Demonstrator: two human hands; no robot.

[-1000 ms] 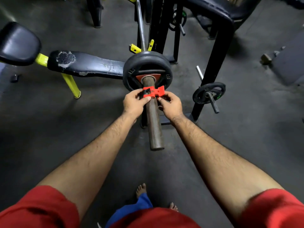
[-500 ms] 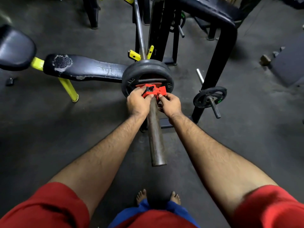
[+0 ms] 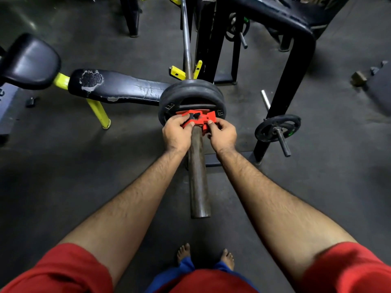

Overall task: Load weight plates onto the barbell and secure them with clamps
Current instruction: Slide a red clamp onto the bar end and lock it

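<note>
Two hands hold a red clamp [image 3: 198, 119] on the barbell sleeve [image 3: 197, 176], pressed up against the loaded weight plates [image 3: 191, 93].

Both sets of fingers are curled and pinching: the left hand [image 3: 176, 132] grips the clamp's left wing with its thumb on top near the black lever, and the right hand [image 3: 222, 134] pinches the right wing between thumb and fingertips. Whether the lever is latched cannot be told from this angle. The likely failure is a collar that sits skewed or leaves a gap at the plate face, so it locks loosely and the plates creep outward under load. A thumb beside the lever could also get nipped when it snaps down. A spare plate [image 3: 277, 127] hangs on a rack peg nearby, beside the bench [image 3: 118, 86].
</note>
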